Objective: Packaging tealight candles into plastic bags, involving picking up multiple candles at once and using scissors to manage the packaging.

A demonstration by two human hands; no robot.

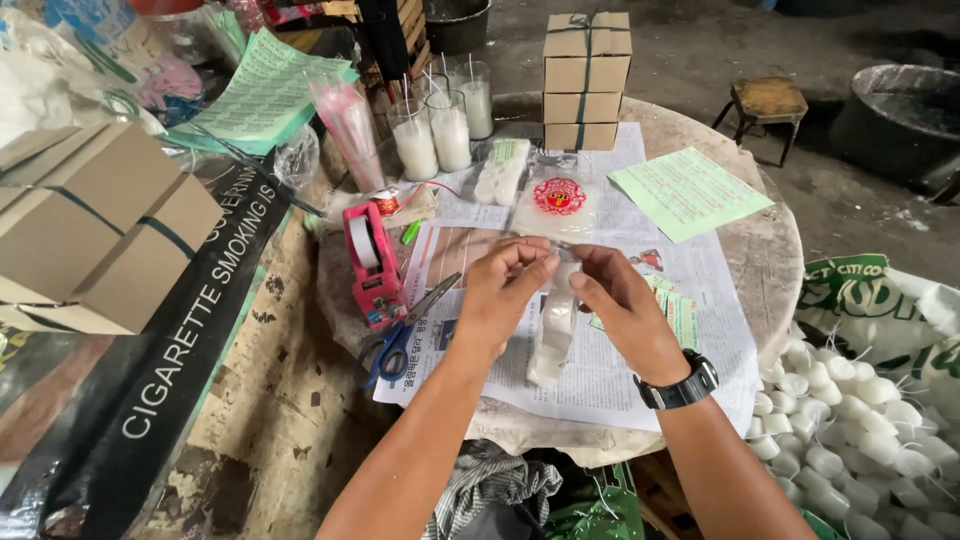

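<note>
Clear plastic bag of white candles (553,325) pinched at its top by left hand (500,295) grip and right hand (625,305) grip | held above newspaper-covered round tabletop (770,250) centre | blue-handled scissors (400,335) lying left.

Glossy clear plastic bag (553,330), matt newspaper (610,370), rough stone table (770,250).

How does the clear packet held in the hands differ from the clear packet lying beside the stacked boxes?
The held packet hangs upright between both hands; the lying packet rests flat on the newspaper. The held packet is pinched at its top; the lying packet is untouched. Both are clear plastic holding small white candles.
</note>
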